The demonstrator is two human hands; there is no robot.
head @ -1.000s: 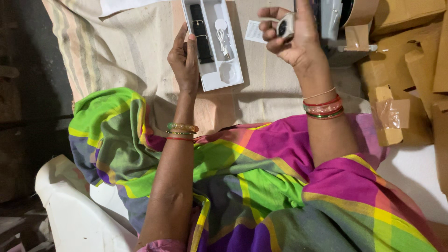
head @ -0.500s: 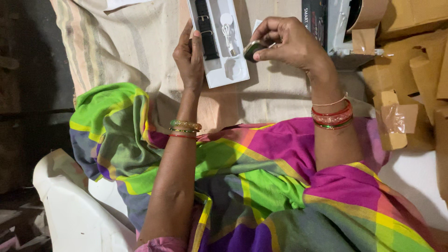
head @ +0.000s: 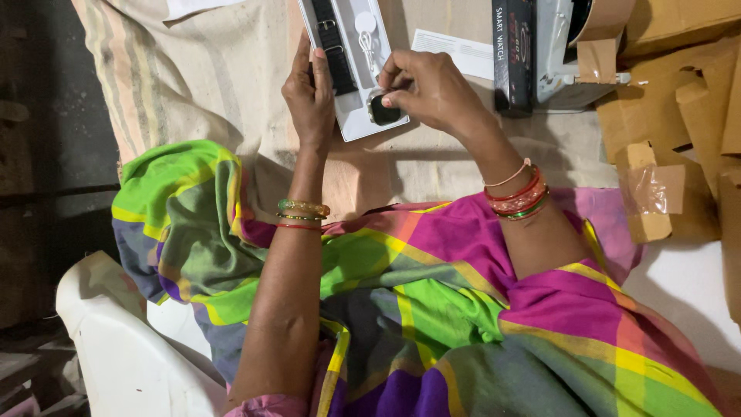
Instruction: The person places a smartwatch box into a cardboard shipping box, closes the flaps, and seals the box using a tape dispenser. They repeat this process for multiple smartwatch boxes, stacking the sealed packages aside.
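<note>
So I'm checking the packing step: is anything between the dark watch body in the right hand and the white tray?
Nothing visible does. The right hand holds the watch body right at the white tray, near its lower end, below the black strap. The left hand steadies the tray's edge.

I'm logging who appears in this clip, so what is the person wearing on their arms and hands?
Both forearms are bare, no sleeves or gloves. The left hand has thin green, gold and red bangles at the wrist. The right hand has a stack of red, pink and green bangles.
</note>
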